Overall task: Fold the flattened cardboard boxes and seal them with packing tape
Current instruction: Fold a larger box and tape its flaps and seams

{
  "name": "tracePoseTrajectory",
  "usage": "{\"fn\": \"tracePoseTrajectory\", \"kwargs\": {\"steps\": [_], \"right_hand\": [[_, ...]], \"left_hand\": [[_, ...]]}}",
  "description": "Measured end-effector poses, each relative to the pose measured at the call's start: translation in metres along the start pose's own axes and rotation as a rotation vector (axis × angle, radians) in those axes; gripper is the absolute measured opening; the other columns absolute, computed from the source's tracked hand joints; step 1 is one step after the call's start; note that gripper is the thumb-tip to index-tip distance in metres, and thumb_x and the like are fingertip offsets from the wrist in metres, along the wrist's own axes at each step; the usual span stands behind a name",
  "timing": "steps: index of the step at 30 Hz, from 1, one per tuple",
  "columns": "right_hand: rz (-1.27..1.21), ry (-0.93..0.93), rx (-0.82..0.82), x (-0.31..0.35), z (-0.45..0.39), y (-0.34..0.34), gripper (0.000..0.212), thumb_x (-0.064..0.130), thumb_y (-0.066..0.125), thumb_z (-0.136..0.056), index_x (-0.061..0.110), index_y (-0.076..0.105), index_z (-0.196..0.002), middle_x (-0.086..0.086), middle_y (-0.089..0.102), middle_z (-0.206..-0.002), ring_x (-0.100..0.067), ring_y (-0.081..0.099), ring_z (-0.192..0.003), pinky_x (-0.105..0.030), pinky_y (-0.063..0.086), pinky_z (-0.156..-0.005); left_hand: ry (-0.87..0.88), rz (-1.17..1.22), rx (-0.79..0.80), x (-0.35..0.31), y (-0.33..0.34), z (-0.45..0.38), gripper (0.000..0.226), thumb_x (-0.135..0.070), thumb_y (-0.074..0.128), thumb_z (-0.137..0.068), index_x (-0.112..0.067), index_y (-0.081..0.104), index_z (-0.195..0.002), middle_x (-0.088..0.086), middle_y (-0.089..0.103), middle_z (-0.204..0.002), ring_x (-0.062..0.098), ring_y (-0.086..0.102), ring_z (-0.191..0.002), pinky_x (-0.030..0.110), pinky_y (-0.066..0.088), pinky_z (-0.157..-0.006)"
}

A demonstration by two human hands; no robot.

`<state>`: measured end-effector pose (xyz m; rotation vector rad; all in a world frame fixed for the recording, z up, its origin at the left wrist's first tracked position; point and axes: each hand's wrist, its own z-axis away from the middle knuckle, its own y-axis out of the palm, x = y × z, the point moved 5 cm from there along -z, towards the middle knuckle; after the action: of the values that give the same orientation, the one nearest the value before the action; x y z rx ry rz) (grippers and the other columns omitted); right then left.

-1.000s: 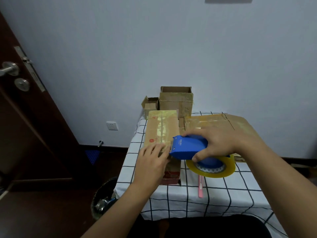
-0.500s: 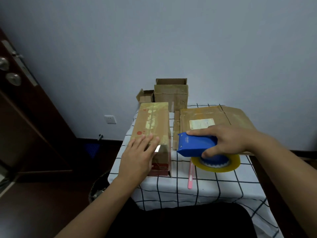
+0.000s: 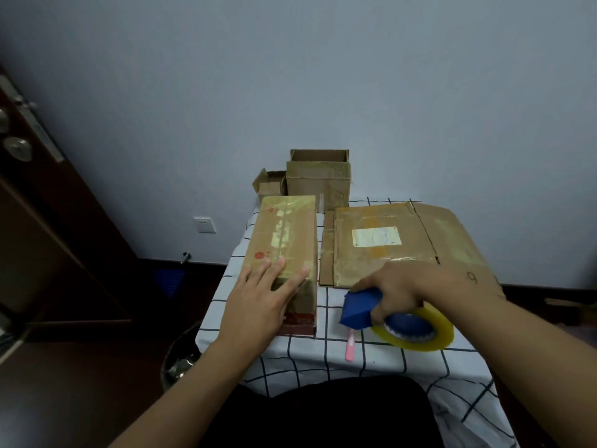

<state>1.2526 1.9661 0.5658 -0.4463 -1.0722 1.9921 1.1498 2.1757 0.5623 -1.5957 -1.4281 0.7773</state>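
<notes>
Cardboard box (image 3: 284, 240) lies lengthwise toward the wall (image 3: 323, 76)

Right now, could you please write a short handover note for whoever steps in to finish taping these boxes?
Left hand: open, flat on the near end of the folded long box, which lies on the checked table.
Right hand: holds the blue tape dispenser with its yellow roll, low over the table, right of that box.
Done: the long box is folded and has tape along its top.
Left: the flattened box behind the dispenser is unfolded. Two boxes at the back, the tall open box and the small open box, stand unsealed.
A pink cutter lies under the dispenser.
</notes>
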Motion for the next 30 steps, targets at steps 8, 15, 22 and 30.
{"fn": "tracePoseTrajectory", "kwargs": {"steps": [8,15,22,30], "right_hand": [[-0.354,0.177,-0.510,-0.033,0.011,0.043,0.054,0.054,0.035,-0.099,0.058,0.013,-0.148,-0.001,0.048,-0.102,-0.019,0.054,-0.089,-0.036,0.048,-0.084],[-0.273,0.411,-0.665,-0.022,0.009,0.090,0.073,0.046,0.044,-0.099,0.048,-0.006,-0.152,-0.006,0.041,-0.120,-0.026,0.048,-0.108,-0.040,0.040,-0.091],[-0.264,0.729,-0.703,-0.027,-0.006,0.127,0.073,0.045,0.048,-0.098,0.033,0.005,-0.155,-0.007,0.042,-0.129,-0.024,0.048,-0.114,-0.039,0.036,-0.095],[-0.218,0.806,-0.689,-0.015,-0.017,0.150,0.052,0.042,0.055,-0.094,0.030,0.032,-0.140,-0.005,0.046,-0.124,-0.024,0.050,-0.111,-0.036,0.037,-0.088]], "left_hand": [[-0.026,0.039,0.102,-0.010,-0.002,-0.001,0.064,-0.034,0.054,-0.083,-0.038,0.040,-0.145,0.018,0.057,-0.133,0.041,0.052,-0.120,0.056,0.042,-0.101],[-0.014,-0.112,0.239,-0.028,-0.005,-0.008,0.062,-0.043,0.039,-0.098,-0.051,0.004,-0.149,0.026,0.018,-0.156,0.046,0.018,-0.142,0.060,0.008,-0.115],[-0.020,-0.093,0.316,-0.032,-0.003,-0.012,0.053,-0.040,0.033,-0.101,-0.041,0.010,-0.148,0.031,0.009,-0.157,0.052,0.011,-0.143,0.056,0.006,-0.118],[0.012,-0.092,0.370,-0.031,-0.007,-0.006,0.052,-0.042,0.038,-0.098,-0.042,0.015,-0.145,0.030,0.005,-0.158,0.051,0.006,-0.144,0.054,0.005,-0.119]]}}
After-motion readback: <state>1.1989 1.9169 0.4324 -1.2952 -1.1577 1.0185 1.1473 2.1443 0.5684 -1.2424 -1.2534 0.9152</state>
